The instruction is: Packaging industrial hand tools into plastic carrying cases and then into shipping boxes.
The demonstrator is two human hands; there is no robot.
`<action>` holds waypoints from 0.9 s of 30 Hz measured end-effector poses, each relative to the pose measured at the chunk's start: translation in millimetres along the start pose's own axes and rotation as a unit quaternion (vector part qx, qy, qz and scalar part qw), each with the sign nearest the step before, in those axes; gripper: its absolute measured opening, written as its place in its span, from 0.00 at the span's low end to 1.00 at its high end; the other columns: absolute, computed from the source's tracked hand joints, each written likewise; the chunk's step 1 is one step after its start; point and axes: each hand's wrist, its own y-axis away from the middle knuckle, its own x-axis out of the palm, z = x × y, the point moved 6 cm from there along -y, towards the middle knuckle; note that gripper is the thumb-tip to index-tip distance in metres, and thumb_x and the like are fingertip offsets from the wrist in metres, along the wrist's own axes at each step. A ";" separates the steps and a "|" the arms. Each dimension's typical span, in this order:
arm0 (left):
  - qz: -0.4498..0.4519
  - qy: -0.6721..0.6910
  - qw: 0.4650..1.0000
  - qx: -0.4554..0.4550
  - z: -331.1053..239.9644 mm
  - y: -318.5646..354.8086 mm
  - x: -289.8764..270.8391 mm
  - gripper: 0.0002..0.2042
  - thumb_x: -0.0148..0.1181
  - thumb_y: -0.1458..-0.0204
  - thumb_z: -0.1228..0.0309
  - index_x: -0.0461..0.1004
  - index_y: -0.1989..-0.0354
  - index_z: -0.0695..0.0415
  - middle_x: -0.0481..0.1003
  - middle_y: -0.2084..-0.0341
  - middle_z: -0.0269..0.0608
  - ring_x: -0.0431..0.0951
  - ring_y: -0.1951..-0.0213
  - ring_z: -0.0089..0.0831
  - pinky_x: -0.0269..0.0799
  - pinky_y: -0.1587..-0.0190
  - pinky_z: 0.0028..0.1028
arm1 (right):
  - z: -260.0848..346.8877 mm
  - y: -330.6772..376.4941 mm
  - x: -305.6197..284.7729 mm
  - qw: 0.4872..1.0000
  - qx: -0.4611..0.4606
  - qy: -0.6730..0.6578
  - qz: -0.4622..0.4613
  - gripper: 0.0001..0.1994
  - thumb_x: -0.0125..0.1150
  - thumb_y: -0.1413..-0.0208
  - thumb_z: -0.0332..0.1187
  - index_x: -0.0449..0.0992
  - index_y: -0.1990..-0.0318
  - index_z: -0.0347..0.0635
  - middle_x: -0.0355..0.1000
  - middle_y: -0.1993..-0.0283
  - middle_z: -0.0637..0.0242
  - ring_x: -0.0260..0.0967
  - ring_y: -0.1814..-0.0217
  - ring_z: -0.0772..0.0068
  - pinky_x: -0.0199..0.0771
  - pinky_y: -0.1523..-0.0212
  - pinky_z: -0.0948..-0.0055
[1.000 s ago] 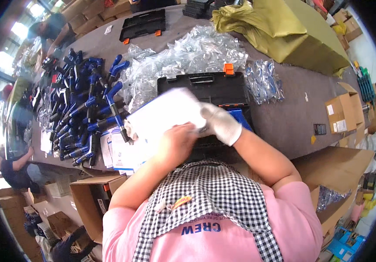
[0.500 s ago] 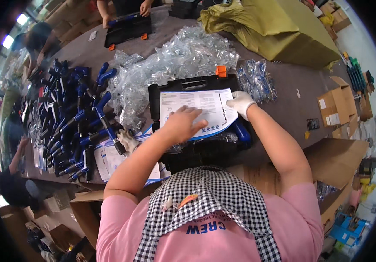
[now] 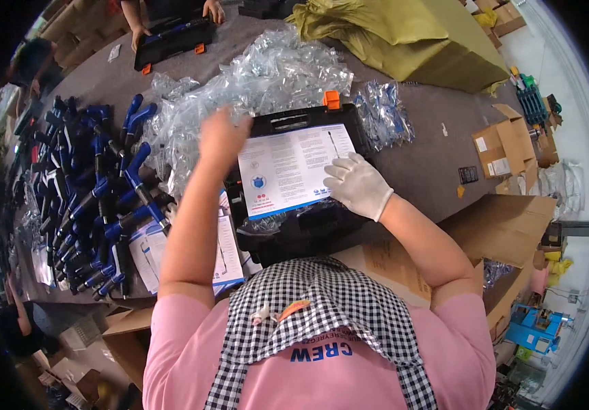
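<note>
A printed instruction sheet (image 3: 288, 171) with a blue lower edge lies in the open black plastic case (image 3: 359, 133) in front of me. My right hand (image 3: 358, 186), in a white glove, rests on the sheet's right part with its fingers stretched out. My bare left hand (image 3: 223, 137) is above the sheet's upper left corner, close to the heap of clear plastic bags (image 3: 267, 75). Motion smears its fingers. Beneath the sheet's lower edge, clear wrapping shows in the case. More printed sheets (image 3: 223, 246) lie left of the case, partly under my left forearm.
Many blue-and-black handled tools (image 3: 96, 198) are piled on the left. Bagged small parts (image 3: 385, 116) lie beyond the case's right side. A large yellow-wrapped box (image 3: 411, 41) stands at the back. Across the table, a co-worker's hands touch another black case (image 3: 175, 44). Cardboard boxes (image 3: 506, 147) stand right.
My left hand has lifted off the sheet and moved up and left. My right hand has gone from the sheet's right edge onto its face. The sheet now lies flatter in the case.
</note>
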 end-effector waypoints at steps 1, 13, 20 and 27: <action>-0.099 -0.132 0.986 0.021 9.5 -8.7 -11.7 0.29 0.63 0.50 0.53 0.72 0.47 0.65 0.75 0.51 0.58 0.76 0.51 0.51 0.71 0.46 0.42 | 6.9 3.8 -2.8 0.998 -0.030 -0.023 -0.044 0.06 0.59 0.51 0.36 0.77 0.70 0.46 0.74 0.58 0.67 0.69 0.47 0.66 0.64 0.43 0.59; -0.029 0.424 0.905 0.027 -15.7 50.9 -57.5 0.17 0.58 0.44 0.64 0.76 0.52 0.64 0.79 0.66 0.40 0.75 0.63 0.23 0.70 0.56 0.24 | 23.0 35.8 7.4 0.988 -0.029 0.064 -0.134 0.04 0.54 0.54 0.31 0.73 0.75 0.46 0.71 0.72 0.69 0.72 0.63 0.68 0.72 0.55 0.69; 0.075 0.070 0.972 0.213 -39.7 217.8 -56.1 0.48 0.73 0.65 0.45 0.62 0.35 0.59 0.69 0.70 0.42 0.72 0.70 0.37 0.69 0.63 0.34 | 10.2 93.4 40.5 0.953 0.229 -0.119 -0.157 0.14 0.59 0.46 0.41 0.78 0.59 0.42 0.76 0.58 0.56 0.72 0.51 0.51 0.68 0.47 0.52; 0.025 -0.087 0.937 0.338 -92.0 230.4 -46.7 0.31 0.74 0.70 0.47 0.78 0.63 0.61 0.69 0.62 0.47 0.69 0.55 0.49 0.65 0.50 0.45 | -9.9 195.6 55.2 0.932 0.226 -0.104 -0.264 0.14 0.60 0.53 0.29 0.76 0.57 0.37 0.72 0.51 0.48 0.68 0.44 0.45 0.66 0.41 0.52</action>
